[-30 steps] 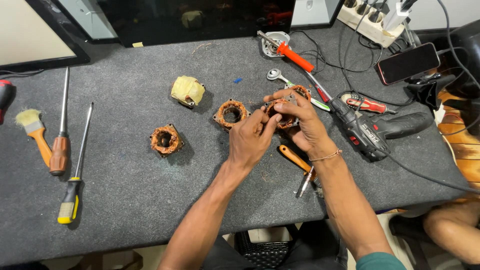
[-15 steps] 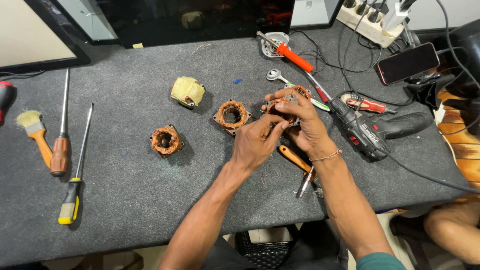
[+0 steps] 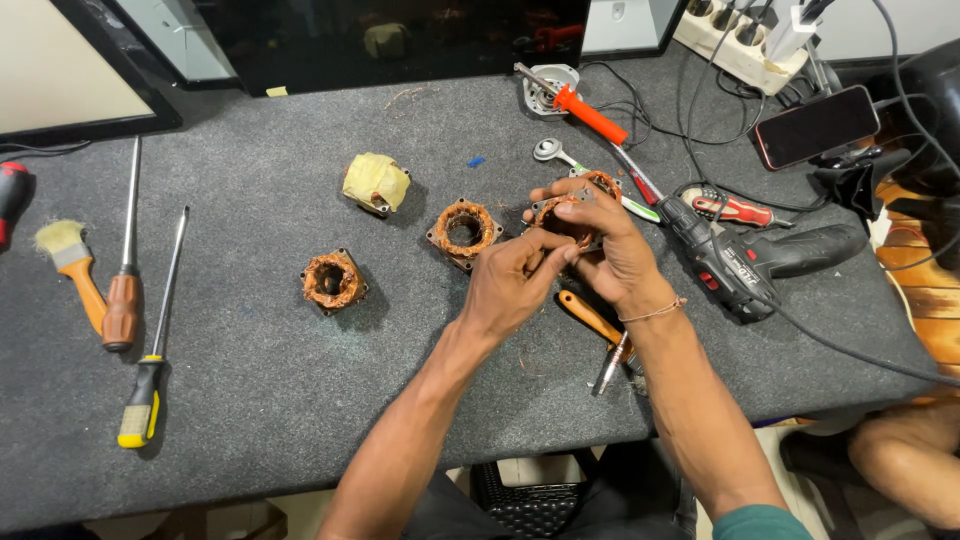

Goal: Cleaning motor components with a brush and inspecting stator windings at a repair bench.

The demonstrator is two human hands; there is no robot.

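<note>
My right hand (image 3: 612, 252) grips a copper-wound motor stator (image 3: 560, 212) just above the grey mat. My left hand (image 3: 512, 280) meets it from the left, its fingertips pinching at the stator's winding. Another copper-wound stator (image 3: 464, 231) lies on the mat just left of my hands. A third, darker stator (image 3: 332, 281) sits further left. A coil wrapped in yellow tape (image 3: 375, 184) lies behind them.
An orange-handled tool (image 3: 592, 318) lies under my right wrist. A black power drill (image 3: 760, 254), spanner (image 3: 552, 152), orange screwdriver (image 3: 590, 113) and phone (image 3: 816, 125) sit right. Two screwdrivers (image 3: 125, 290) and a brush (image 3: 75, 268) lie at left. A grey mat (image 3: 250, 380) covers the table.
My left hand's fingers have shifted on the stator, from reaching over it to pinching at its near side. The right hand has kept its hold in much the same place.
</note>
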